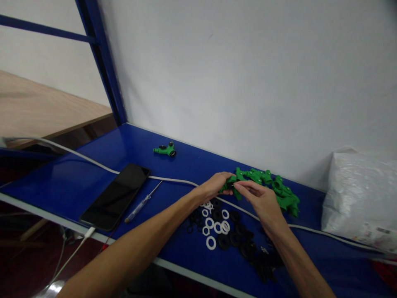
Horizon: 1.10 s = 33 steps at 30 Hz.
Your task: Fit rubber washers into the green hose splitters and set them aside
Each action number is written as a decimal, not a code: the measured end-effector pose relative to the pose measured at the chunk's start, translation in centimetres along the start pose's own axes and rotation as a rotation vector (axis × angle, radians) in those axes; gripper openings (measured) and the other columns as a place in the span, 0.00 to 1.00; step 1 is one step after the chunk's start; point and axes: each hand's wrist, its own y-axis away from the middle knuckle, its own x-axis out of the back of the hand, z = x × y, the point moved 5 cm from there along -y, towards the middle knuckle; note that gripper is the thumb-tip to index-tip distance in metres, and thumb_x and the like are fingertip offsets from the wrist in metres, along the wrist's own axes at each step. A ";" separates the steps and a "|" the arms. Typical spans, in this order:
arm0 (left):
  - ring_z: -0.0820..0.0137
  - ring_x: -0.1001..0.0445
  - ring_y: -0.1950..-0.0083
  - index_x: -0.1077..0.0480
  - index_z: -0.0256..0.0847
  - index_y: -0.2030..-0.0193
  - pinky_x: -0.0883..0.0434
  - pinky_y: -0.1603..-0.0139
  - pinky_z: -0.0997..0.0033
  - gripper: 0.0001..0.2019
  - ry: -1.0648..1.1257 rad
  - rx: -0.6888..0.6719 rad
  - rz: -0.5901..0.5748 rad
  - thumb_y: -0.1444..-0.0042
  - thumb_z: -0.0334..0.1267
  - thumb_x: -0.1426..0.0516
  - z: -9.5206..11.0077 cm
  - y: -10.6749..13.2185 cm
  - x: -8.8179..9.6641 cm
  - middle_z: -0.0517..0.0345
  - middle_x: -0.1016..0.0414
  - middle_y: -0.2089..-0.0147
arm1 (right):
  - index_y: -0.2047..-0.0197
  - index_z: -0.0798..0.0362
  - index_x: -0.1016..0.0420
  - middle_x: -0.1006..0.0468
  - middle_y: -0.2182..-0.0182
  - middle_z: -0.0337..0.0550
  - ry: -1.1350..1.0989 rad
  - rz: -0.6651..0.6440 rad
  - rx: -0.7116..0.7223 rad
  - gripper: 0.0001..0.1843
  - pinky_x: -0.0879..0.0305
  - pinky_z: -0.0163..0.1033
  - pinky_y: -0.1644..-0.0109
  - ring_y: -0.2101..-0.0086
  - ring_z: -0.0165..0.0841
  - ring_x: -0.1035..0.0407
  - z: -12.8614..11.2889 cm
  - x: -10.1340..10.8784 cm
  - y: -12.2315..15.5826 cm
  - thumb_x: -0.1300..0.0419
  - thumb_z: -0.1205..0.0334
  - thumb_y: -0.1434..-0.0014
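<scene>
My left hand (215, 185) is closed around a green plastic fitting (228, 184) held just above the blue tabletop (93, 165). My right hand (259, 198) meets it from the right, fingers pinched at the fitting's end; what the fingertips hold is too small to name. Behind the hands lies a pile of green fittings (276, 190). Below the hands, white rings (214, 227) and black rings (245, 244) are scattered on the table. One separate green fitting (165, 150) lies further back to the left.
A black phone (116, 196) lies at the left near the table's front edge, with a screwdriver (142, 203) beside it. A white cable (93, 163) runs across the table. A white plastic bag (361, 198) sits at the right. A blue upright post (105, 66) stands at the back left.
</scene>
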 end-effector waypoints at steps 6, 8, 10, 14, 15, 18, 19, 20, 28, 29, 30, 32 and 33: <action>0.75 0.33 0.73 0.28 0.38 0.59 0.33 0.67 0.76 0.11 0.005 -0.005 -0.008 0.36 0.37 0.51 0.0 0.1 0.0 0.61 0.30 0.71 | 0.67 0.53 0.15 0.15 0.67 0.49 0.008 0.012 0.013 0.19 0.26 0.46 0.58 0.65 0.43 0.22 0.1 -0.1 0.0 0.27 0.44 0.52; 0.75 0.34 0.73 0.28 0.38 0.60 0.33 0.67 0.76 0.11 0.006 -0.008 -0.008 0.36 0.37 0.51 0.0 0.1 0.0 0.61 0.30 0.71 | 0.67 0.53 0.15 0.14 0.67 0.49 0.012 0.022 0.012 0.20 0.26 0.47 0.58 0.65 0.43 0.22 0.1 0.0 0.0 0.27 0.44 0.52; 0.75 0.34 0.73 0.27 0.38 0.60 0.32 0.67 0.75 0.11 0.007 -0.011 -0.012 0.36 0.36 0.51 -0.1 0.0 0.0 0.60 0.30 0.71 | 0.67 0.53 0.15 0.14 0.67 0.49 0.015 0.029 0.008 0.21 0.25 0.48 0.58 0.65 0.44 0.22 0.1 0.0 0.0 0.27 0.43 0.52; 0.74 0.33 0.73 0.27 0.38 0.59 0.32 0.66 0.74 0.11 0.009 -0.013 -0.017 0.37 0.36 0.50 -0.2 -0.2 0.1 0.60 0.29 0.71 | 0.66 0.53 0.15 0.14 0.66 0.50 0.011 0.039 0.003 0.21 0.24 0.48 0.59 0.66 0.44 0.21 0.0 0.0 0.3 0.27 0.43 0.52; 0.74 0.34 0.73 0.27 0.38 0.59 0.32 0.66 0.74 0.11 0.009 -0.014 -0.016 0.37 0.37 0.50 -0.2 -0.1 0.1 0.60 0.29 0.71 | 0.66 0.53 0.15 0.14 0.66 0.50 0.008 0.041 0.004 0.21 0.24 0.47 0.59 0.66 0.44 0.21 -0.1 0.0 0.4 0.27 0.43 0.52; 0.75 0.34 0.72 0.27 0.37 0.59 0.32 0.66 0.74 0.12 0.006 -0.017 -0.017 0.36 0.37 0.50 0.0 0.1 0.0 0.59 0.29 0.70 | 0.66 0.53 0.15 0.14 0.67 0.49 0.004 0.041 0.008 0.20 0.24 0.47 0.59 0.66 0.43 0.21 -0.2 -0.1 0.5 0.28 0.43 0.51; 0.75 0.34 0.72 0.27 0.37 0.59 0.32 0.65 0.74 0.12 0.004 -0.018 -0.017 0.36 0.37 0.51 0.0 0.2 0.0 0.60 0.29 0.70 | 0.66 0.53 0.15 0.14 0.67 0.49 0.006 0.041 0.011 0.20 0.24 0.46 0.59 0.66 0.43 0.21 -0.2 -0.1 0.6 0.28 0.44 0.51; 0.75 0.34 0.72 0.27 0.37 0.59 0.32 0.66 0.74 0.12 0.001 -0.019 -0.018 0.36 0.37 0.51 0.0 0.2 0.0 0.60 0.29 0.70 | 0.67 0.53 0.15 0.14 0.67 0.49 0.009 0.042 0.015 0.20 0.24 0.46 0.59 0.66 0.43 0.21 -0.3 -0.1 0.6 0.28 0.43 0.50; 0.75 0.33 0.73 0.28 0.37 0.60 0.33 0.67 0.74 0.11 -0.030 -0.030 -0.008 0.37 0.37 0.51 0.0 0.0 0.1 0.60 0.29 0.71 | 0.67 0.53 0.17 0.16 0.70 0.49 0.049 0.040 0.045 0.22 0.25 0.46 0.61 0.69 0.42 0.22 -0.5 -0.5 0.5 0.30 0.40 0.49; 0.75 0.33 0.73 0.28 0.37 0.61 0.33 0.67 0.74 0.11 -0.034 -0.033 -0.006 0.37 0.37 0.51 0.1 0.1 0.0 0.60 0.29 0.71 | 0.67 0.53 0.17 0.16 0.69 0.49 0.050 0.038 0.046 0.23 0.25 0.46 0.61 0.69 0.42 0.22 -0.5 -0.6 0.5 0.30 0.40 0.49; 0.75 0.33 0.73 0.28 0.37 0.61 0.34 0.67 0.74 0.11 -0.039 -0.035 -0.004 0.37 0.37 0.51 0.1 0.1 0.0 0.60 0.29 0.72 | 0.67 0.53 0.17 0.16 0.69 0.49 0.050 0.032 0.046 0.23 0.25 0.46 0.61 0.69 0.42 0.22 -0.5 -0.6 0.5 0.30 0.39 0.49; 0.74 0.33 0.73 0.28 0.37 0.62 0.34 0.67 0.74 0.11 -0.050 -0.038 0.002 0.37 0.37 0.51 0.1 0.1 0.0 0.59 0.29 0.72 | 0.68 0.53 0.17 0.16 0.70 0.49 0.048 0.010 0.042 0.23 0.25 0.46 0.61 0.69 0.42 0.22 -0.6 -0.7 0.4 0.30 0.39 0.50; 0.74 0.33 0.73 0.28 0.37 0.62 0.34 0.67 0.74 0.12 -0.056 -0.040 0.005 0.37 0.37 0.51 0.1 0.1 0.0 0.59 0.29 0.73 | 0.68 0.53 0.17 0.16 0.70 0.48 0.047 -0.004 0.038 0.23 0.25 0.46 0.61 0.69 0.41 0.22 -0.7 -0.8 0.4 0.30 0.38 0.50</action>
